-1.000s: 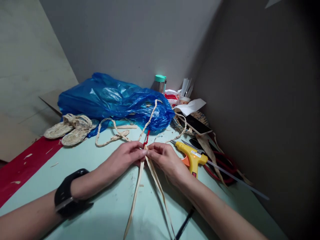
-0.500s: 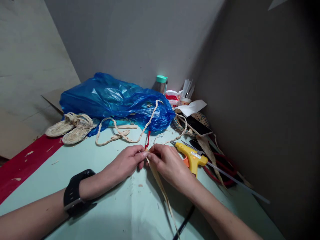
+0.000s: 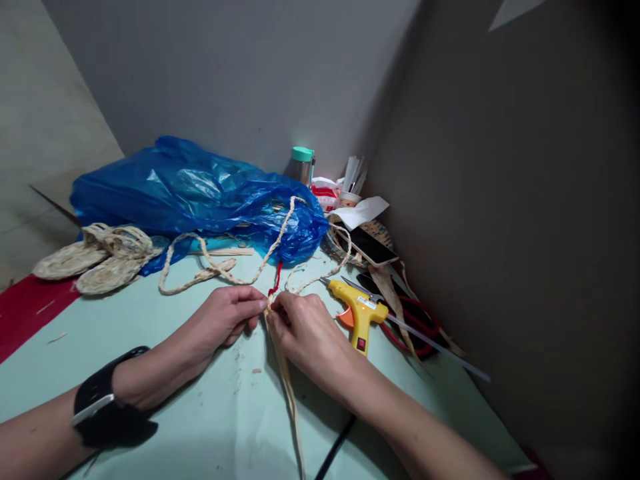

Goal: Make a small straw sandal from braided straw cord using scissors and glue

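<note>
My left hand (image 3: 220, 327), with a black watch (image 3: 113, 400) on its wrist, pinches a narrow pale plant-fibre strip (image 3: 286, 380) between thumb and forefinger. Right beside it, my right hand (image 3: 310, 330) grips the same strip with curled fingers that partly hide the join. From the fingers, the loose length runs down toward the front edge of the view. A short red cord (image 3: 277, 279) leads from the pinch point up to the blue plastic bag (image 3: 195, 183). Close behind the hands, a pale braided rope (image 3: 265, 263) loops over the table and onto the bag.
To the right lie a yellow glue gun (image 3: 361, 308) and red-handled scissors (image 3: 423, 325). Woven slippers (image 3: 117, 263) sit at left on red cloth (image 3: 45, 303). A phone (image 3: 373, 247), a bottle (image 3: 301, 165) and a cup of glue sticks (image 3: 349, 199) stand near the wall.
The whole scene has shifted left in view as the head turned. My right fingers have curled further over the strip, and its loose length hangs straighter. Both hands stay together.
</note>
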The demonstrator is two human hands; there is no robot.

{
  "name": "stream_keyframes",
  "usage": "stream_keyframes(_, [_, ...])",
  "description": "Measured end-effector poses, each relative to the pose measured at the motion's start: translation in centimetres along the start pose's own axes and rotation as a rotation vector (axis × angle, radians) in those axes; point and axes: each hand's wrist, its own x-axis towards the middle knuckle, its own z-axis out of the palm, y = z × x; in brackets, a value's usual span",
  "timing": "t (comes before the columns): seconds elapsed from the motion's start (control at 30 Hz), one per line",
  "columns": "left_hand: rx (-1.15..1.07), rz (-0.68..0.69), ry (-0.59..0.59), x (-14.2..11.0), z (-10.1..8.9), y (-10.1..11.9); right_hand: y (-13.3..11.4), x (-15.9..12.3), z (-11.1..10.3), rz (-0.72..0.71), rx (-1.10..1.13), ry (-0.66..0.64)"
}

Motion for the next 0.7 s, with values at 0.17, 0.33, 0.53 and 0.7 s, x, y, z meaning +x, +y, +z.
stream_keyframes(0.17, [-0.075,-0.032,-0.039,-0.7,-0.1,0.0,-0.1,-0.1,-0.5,-0.037,0.022,-0.038])
stream_keyframes(0.33, [-0.197,0.03,-0.068,-1.7,-0.6,0.1,0.2,0.5,-2.3,-0.044,0.238,-0.117])
stream_keyframes(0.53, [-0.3,0.112,-0.081,-1.8,-0.8,0.3,0.8,1.1,-1.7,0.054,0.66,-0.256])
stream_keyframes(0.7, [-0.238,0.157,-0.057,-1.7,-0.2,0.2,0.4,0.6,-0.3,0.095,0.733,-0.176])
